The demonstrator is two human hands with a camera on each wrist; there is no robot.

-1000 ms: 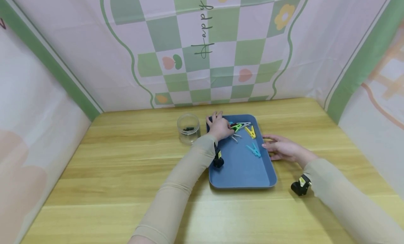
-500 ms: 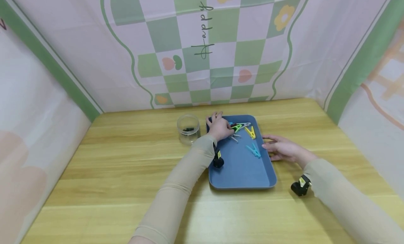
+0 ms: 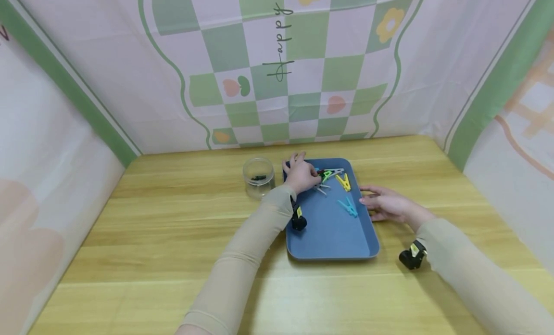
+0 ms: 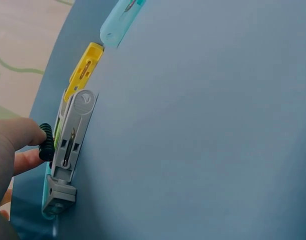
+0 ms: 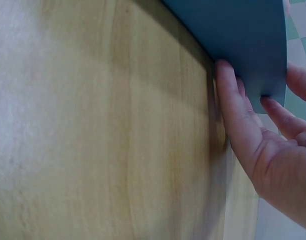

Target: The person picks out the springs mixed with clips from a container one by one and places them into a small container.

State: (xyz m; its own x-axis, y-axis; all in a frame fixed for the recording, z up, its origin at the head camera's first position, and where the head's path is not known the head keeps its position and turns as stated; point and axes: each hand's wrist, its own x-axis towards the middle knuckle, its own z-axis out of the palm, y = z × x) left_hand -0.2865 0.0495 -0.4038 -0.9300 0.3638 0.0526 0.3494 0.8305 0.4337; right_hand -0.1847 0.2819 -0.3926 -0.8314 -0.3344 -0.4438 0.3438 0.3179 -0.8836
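Observation:
My left hand reaches into the far left part of a blue tray. Between thumb and finger it pinches a small black ribbed cylinder, bolt-like or spring-like. Right beside it in the tray lies a grey clothespin, with a green clothespin and others close by, partly hidden by the hand. Further right are a yellow clothespin and a light blue clothespin. My right hand rests against the tray's right side, its fingers extended along the outer wall.
A clear round jar holding small black pieces stands left of the tray. Both sit on a wooden table. Patterned cloth hangs behind the table and along its sides.
Almost nothing moves. My left hand stays over the clothespins with a very slight shift at the fingertips and wrist; my right hand keeps its place at the tray.

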